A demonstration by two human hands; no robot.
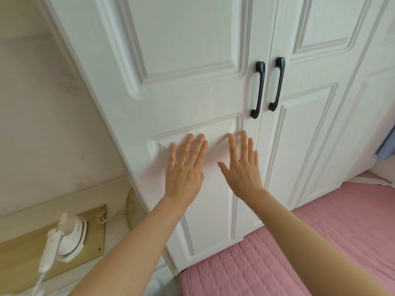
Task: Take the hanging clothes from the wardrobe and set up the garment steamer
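The wardrobe [192, 50] stood directly ahead with both doors closed. Its faces were white with a faint wood grain, each carrying raised rectangular panels framed by stepped mouldings. Two slim black bar handles, the left handle [258, 90] and the right handle [277, 84], were mounted upright on either side of the centre seam, each gently bowed with flared ends. The left hand [184, 169] and the right hand [242, 169] were both held flat against or just in front of the lower panel of the left door, below the handles; actual contact could not be confirmed. Both hands were released, fingers straight and slightly spread, palms toward the door, grasping nothing. The garment steamer [68, 236] lay at lower left, well apart from the hands: a smooth white plastic body, rounded and iron-shaped, with a tubular handle and a white cable leaving its lower end. It rested on a tan wood-grain board [95, 238] beside thin yellow cords [128, 208]. A pink quilted cover [320, 231] with stitched diamond texture lay against the foot of the wardrobe at lower right.
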